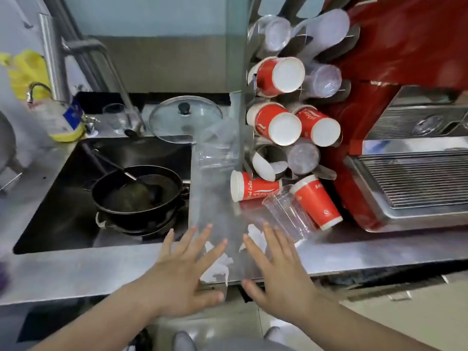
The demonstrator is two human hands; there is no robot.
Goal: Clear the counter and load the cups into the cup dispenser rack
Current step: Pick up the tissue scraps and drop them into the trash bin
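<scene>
Two red paper cups lie on the steel counter (367,252): one on its side (253,190), another tilted (316,201) against the red machine. A stack of clear plastic cups (288,216) lies between them, and more clear cups (217,148) stand by the sink. The cup dispenser rack (249,79) holds red cups (278,77) and clear cups (276,34) in its slots. My left hand (182,269) and right hand (276,272) hover flat over the counter's front edge, fingers spread, holding nothing. White paper scraps (217,269) lie between them.
A sink (63,219) at the left holds a black pan (136,193) with a spatula. A glass lid (184,119) rests behind it. The red drinks machine (405,59) with its steel drip grille (415,178) fills the right side. A bottle (58,120) stands at the left.
</scene>
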